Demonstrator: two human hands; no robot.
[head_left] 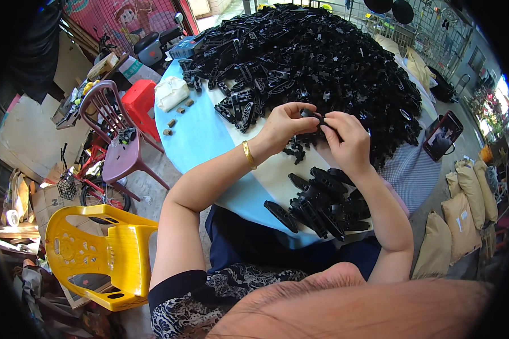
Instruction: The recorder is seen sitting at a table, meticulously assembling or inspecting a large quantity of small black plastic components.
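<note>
Near the middle of the frame, slightly above centre, both hands meet over the table (pixel 209 141), a round top with a light blue cover. The left hand (pixel 283 127) comes in from the lower left, a gold bangle (pixel 249 154) on its wrist, and its thumb and fingertips pinch one end of a small black part (pixel 311 114). The right hand (pixel 345 138) comes up from the lower right and its fingers are curled and pressed together on the other end of the same part, so the part sits between the two hands, just above the near edge of the big pile (pixel 316 56). That pile is a heap of many black plastic parts filling the upper centre of the frame and covering most of the far side of the table. Below the hands, toward the lower centre, a smaller pile (pixel 322 206) of longer black pieces lies near the table's edge, close to the person's lap. At the upper left of the table lie a white cloth (pixel 171 92) and a few small brown bits (pixel 172 122). On the right of the frame a phone (pixel 442 135) rests tilted at the table's rim. To the left of the table stand a purple chair (pixel 119 150) and a red stool (pixel 138 101), and in the lower left a yellow chair (pixel 96 254). Tan sacks (pixel 464 220) are stacked at the right edge.
</note>
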